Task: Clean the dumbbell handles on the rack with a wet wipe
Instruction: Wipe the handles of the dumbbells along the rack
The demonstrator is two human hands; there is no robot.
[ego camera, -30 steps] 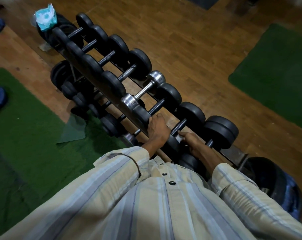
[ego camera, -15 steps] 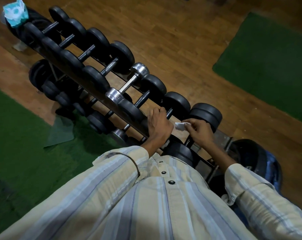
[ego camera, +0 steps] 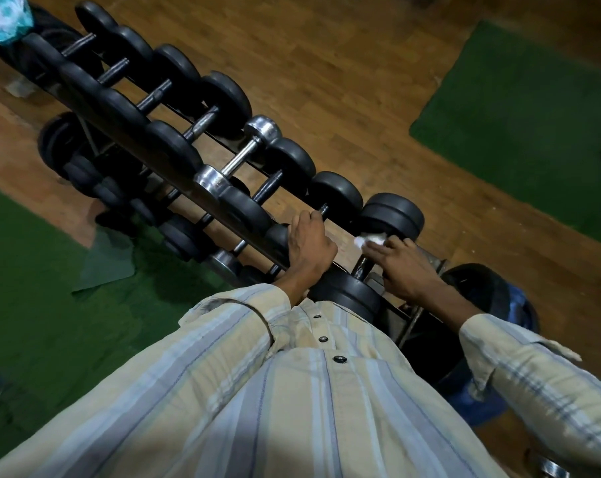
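Wiping looks underway: the right hand [ego camera: 401,267] presses the wet wipe [ego camera: 370,240] around the end dumbbell's handle [ego camera: 363,265], the left hand [ego camera: 307,244] grips the neighbouring handle; next, the wipe should slide along that bar.

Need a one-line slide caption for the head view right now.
Right hand wipes the end dumbbell's handle with a wet wipe; left hand grips the neighbouring one.

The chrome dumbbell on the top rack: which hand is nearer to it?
Left. The left hand grips a handle two places along from the chrome dumbbell; the right hand, holding the wet wipe, is further along.
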